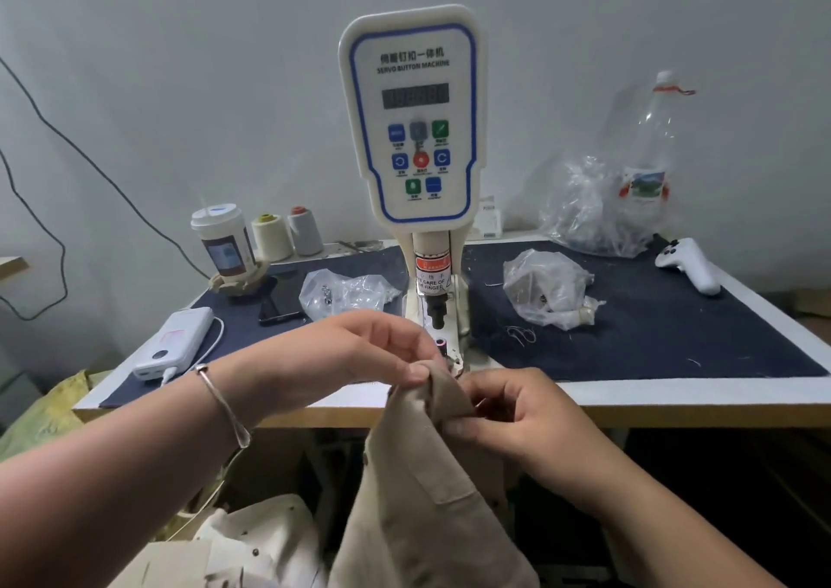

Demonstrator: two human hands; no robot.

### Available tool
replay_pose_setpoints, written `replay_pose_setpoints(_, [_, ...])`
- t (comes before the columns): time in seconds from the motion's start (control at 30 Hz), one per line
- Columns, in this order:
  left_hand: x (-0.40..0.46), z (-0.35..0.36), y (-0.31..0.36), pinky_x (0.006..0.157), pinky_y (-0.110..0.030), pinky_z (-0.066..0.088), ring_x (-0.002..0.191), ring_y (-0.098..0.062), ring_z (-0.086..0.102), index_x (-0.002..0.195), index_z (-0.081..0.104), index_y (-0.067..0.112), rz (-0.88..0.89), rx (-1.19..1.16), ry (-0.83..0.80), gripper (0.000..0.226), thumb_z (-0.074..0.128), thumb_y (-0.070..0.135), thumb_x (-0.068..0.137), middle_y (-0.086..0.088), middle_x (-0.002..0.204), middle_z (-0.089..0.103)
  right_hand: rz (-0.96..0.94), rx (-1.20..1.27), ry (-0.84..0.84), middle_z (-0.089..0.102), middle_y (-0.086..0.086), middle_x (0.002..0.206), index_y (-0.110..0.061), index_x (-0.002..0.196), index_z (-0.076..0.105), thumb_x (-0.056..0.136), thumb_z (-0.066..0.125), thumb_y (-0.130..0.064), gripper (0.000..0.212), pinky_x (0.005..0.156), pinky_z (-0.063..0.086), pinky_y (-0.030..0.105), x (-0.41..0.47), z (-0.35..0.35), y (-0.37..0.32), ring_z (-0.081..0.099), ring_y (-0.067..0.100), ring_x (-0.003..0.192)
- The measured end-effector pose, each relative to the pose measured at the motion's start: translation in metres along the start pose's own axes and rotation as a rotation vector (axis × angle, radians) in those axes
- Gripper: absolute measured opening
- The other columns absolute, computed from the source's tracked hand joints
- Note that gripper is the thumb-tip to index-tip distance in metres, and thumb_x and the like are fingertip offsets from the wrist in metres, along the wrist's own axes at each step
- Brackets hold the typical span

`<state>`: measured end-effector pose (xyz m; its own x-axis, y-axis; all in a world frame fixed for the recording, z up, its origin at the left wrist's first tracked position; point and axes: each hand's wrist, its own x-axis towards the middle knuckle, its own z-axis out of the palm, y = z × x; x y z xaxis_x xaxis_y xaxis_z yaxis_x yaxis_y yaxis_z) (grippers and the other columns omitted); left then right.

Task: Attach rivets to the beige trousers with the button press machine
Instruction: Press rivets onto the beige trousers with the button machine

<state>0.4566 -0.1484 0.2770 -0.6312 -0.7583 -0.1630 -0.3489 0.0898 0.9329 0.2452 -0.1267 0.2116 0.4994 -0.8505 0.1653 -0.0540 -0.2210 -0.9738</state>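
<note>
The folded beige cotton trousers (427,475) sat between my hands; my left hand (382,353) and right hand (521,412) both pinched the top fold, fingers curled, just before the cream button press machine (411,115).

Display digits (415,95) blurred; lower die hidden behind hands (386,353); trousers (418,497) cut off at bottom edge.

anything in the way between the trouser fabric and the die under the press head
Nothing visible. Both the left hand and right hand pinch the beige trousers just in front of the lower die; the gap beneath the punch looks open.
</note>
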Motion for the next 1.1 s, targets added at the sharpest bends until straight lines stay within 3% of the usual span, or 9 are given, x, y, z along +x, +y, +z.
replay_pose_setpoints(0.2, [0.006,0.001,-0.004,0.082,-0.018,0.048,0.09,-0.01,0.065,0.103,0.07,0.018,-0.029,0.011,0.01,0.022,0.062,0.011,0.084,0.003,0.098,0.072,0.041,0.275,0.046,0.069,0.006,0.077,-0.011,0.071,0.075,0.07,0.07,-0.008,0.005,0.066,0.049,0.021,-0.01,-0.031,0.0,0.061,0.016,0.073])
replay_pose_setpoints(0.3, [0.011,0.004,-0.01,0.079,-0.014,0.044,0.083,-0.006,0.061,0.087,0.068,0.019,-0.062,0.107,-0.045,0.004,0.066,0.018,0.084,0.006,0.087,0.068,0.072,0.264,0.011,0.066,0.005,0.077,-0.014,0.07,0.073,0.07,0.07,-0.011,0.004,0.067,0.045,0.025,-0.008,-0.039,-0.001,0.057,0.016,0.073])
replay_pose_setpoints(0.43, [0.015,0.002,-0.016,0.075,-0.012,0.042,0.076,-0.004,0.055,0.078,0.061,0.008,-0.023,0.103,-0.048,0.012,0.064,0.018,0.083,0.006,0.076,0.06,0.112,0.25,-0.037,0.06,0.017,0.084,-0.013,0.072,0.07,0.077,0.068,-0.014,0.005,0.057,0.045,0.019,0.0,-0.054,-0.003,0.055,0.017,0.069])
replay_pose_setpoints(0.53, [0.017,0.0,-0.027,0.078,-0.017,0.043,0.078,-0.01,0.055,0.071,0.062,0.014,0.05,0.028,-0.035,0.01,0.065,0.022,0.077,-0.002,0.077,0.058,0.198,0.188,-0.123,0.05,0.019,0.086,-0.008,0.079,0.066,0.082,0.066,-0.024,0.017,0.057,0.035,0.03,0.007,-0.066,0.003,0.045,0.023,0.069])
replay_pose_setpoints(0.7, [0.02,-0.004,-0.058,0.071,-0.023,0.042,0.071,-0.013,0.051,0.07,0.058,0.012,0.032,-0.202,0.032,0.015,0.067,0.025,0.072,-0.002,0.072,0.052,0.287,0.057,-0.235,0.04,0.014,0.076,-0.001,0.084,0.055,0.094,0.054,-0.031,0.032,0.057,0.024,0.033,0.023,-0.069,0.022,0.034,0.019,0.064])
replay_pose_setpoints(0.8, [0.026,-0.008,-0.075,0.064,-0.024,0.039,0.067,-0.013,0.047,0.071,0.056,0.014,-0.002,-0.31,0.084,0.017,0.068,0.026,0.072,-0.003,0.071,0.049,0.338,0.097,-0.21,0.039,0.012,0.074,-0.004,0.086,0.055,0.094,0.054,-0.031,0.028,0.055,0.021,0.032,0.038,-0.07,0.033,0.034,0.017,0.062])
replay_pose_setpoints(0.9, [0.034,-0.016,-0.089,0.065,-0.023,0.038,0.069,-0.013,0.043,0.075,0.057,0.016,0.001,-0.269,0.149,0.017,0.068,0.029,0.075,-0.003,0.075,0.047,0.374,0.163,-0.157,0.039,0.013,0.072,-0.01,0.08,0.057,0.095,0.054,-0.031,0.026,0.055,0.014,0.034,0.055,-0.066,0.044,0.035,0.019,0.06])
replay_pose_setpoints(1.0, [0.042,-0.027,-0.099,0.067,-0.024,0.036,0.071,-0.011,0.042,0.077,0.058,0.02,-0.014,-0.187,0.223,0.015,0.064,0.033,0.082,-0.001,0.079,0.048,0.327,0.175,-0.014,0.048,0.006,0.063,-0.017,0.065,0.057,0.098,0.052,-0.027,0.035,0.051,0.03,0.027,0.075,-0.061,0.054,0.043,0.014,0.056])
replay_pose_setpoints(1.1, [0.051,-0.035,-0.107,0.067,-0.026,0.031,0.072,-0.013,0.037,0.076,0.057,0.022,-0.03,-0.122,0.298,0.02,0.061,0.04,0.083,-0.002,0.078,0.044,0.24,0.104,0.061,0.042,0.001,0.059,-0.017,0.06,0.05,0.099,0.049,-0.019,0.04,0.049,0.031,0.021,0.092,-0.057,0.062,0.038,0.008,0.053])
